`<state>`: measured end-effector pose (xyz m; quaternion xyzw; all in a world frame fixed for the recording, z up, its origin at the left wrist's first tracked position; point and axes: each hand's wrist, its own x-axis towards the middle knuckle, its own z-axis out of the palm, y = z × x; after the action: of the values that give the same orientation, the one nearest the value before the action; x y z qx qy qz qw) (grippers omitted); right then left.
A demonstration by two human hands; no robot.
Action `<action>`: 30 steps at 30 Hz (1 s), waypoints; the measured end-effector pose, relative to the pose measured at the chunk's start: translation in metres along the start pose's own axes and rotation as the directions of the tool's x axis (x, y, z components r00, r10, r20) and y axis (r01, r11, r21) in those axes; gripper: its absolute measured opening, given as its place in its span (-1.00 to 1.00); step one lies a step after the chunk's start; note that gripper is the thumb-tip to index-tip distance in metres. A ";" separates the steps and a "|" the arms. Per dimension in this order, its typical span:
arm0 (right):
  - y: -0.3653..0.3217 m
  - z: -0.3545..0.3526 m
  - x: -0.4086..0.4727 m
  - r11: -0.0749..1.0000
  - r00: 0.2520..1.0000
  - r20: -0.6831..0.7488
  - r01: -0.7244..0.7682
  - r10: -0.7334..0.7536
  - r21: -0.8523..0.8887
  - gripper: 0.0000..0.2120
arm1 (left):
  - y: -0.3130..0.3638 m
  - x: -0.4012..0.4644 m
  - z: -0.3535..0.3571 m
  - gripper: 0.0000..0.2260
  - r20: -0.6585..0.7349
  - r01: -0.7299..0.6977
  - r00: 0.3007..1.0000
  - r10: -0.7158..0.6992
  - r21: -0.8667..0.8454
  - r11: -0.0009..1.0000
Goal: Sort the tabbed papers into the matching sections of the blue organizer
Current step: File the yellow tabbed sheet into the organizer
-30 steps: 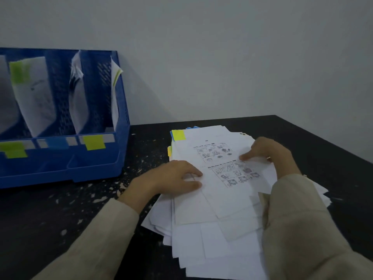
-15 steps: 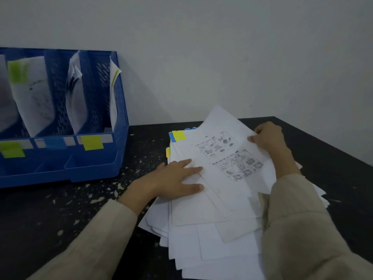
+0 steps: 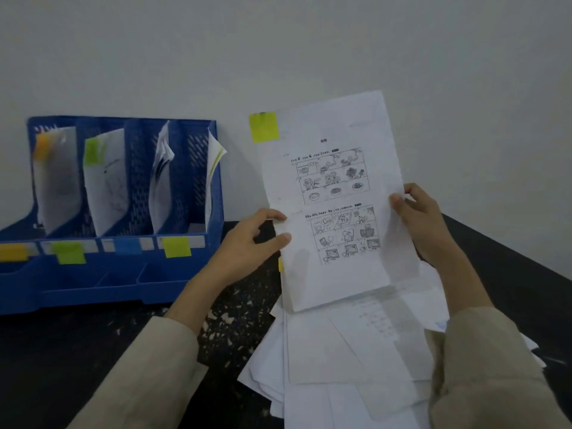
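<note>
The left hand (image 3: 247, 243) pinches the left edge of a printed sheet (image 3: 337, 205), and the right hand (image 3: 418, 224) grips its right edge, holding it raised above the paper pile (image 3: 356, 360). A yellow tab (image 3: 264, 127) sits at the sheet's upper left corner. Left of the sheet stands the blue organizer (image 3: 123, 274), its sections holding papers and marked by coloured labels. Everything rests on a dark table (image 3: 62, 351).

Black table (image 3: 77, 351) (white-flecked surface): blue organizer (image 3: 130, 274) at back left, loose paper pile (image 3: 356, 366) at right.
</note>
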<state>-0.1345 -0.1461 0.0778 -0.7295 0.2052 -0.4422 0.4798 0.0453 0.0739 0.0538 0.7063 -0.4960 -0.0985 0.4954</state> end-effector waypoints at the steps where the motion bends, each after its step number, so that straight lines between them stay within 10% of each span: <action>1: -0.002 0.004 0.000 1.000 1.000 0.008 0.000 0.000 0.027 -0.93 | 0.002 0.000 -0.004 -0.75 -0.018 -0.015 1.000 0.014 -0.066 0.998; 7: -0.017 0.037 -0.001 0.989 0.990 0.132 -0.065 0.047 0.136 -0.90 | 0.022 -0.008 -0.033 -0.76 -0.168 -0.162 0.977 0.129 -0.204 0.965; 12: -0.046 0.077 0.001 0.991 0.937 0.349 -0.078 0.034 0.113 -0.85 | 0.036 -0.018 -0.081 -0.62 -0.469 -0.264 0.848 0.247 0.030 0.964; 22: -0.082 0.196 -0.009 0.947 0.858 0.444 0.315 -0.260 -0.055 -0.75 | 0.030 -0.076 -0.173 -0.63 -0.689 -0.083 0.668 0.279 0.304 0.949; 30: -0.064 0.234 -0.023 0.955 0.845 0.501 0.275 -0.188 -0.107 -0.41 | 0.028 -0.090 -0.191 -0.62 -0.743 -0.024 0.616 0.262 0.314 0.949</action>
<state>0.0425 0.0207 0.0894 -0.8755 0.0262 -0.2798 0.3931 0.1049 0.2603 0.1385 0.6982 -0.2977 0.3248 0.5642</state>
